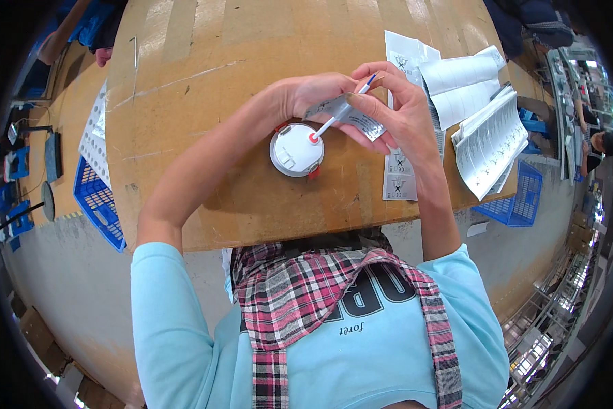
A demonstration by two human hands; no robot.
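A round white light fitting (295, 151) with red-tipped metal clips at its sides lies on the wooden table. From a red grommet on it a white cable (325, 127) rises toward my hands, its blue-tipped end showing between the fingers. A printed silver label (362, 123) is bent around the cable. My right hand (403, 109) pinches the label and cable between thumb and fingers. On the other side, my left hand (323, 94) is closed at the label's left part, with its fingertips partly hidden behind the label and the right hand.
Silver label sheets (400, 184) lie under and beyond my right forearm. Farther right are a white backing sheet (465, 85) and a stack of printed sheets (487, 143). Blue crates (95, 198) stand beside the table (252, 218). Other people are at the far corners.
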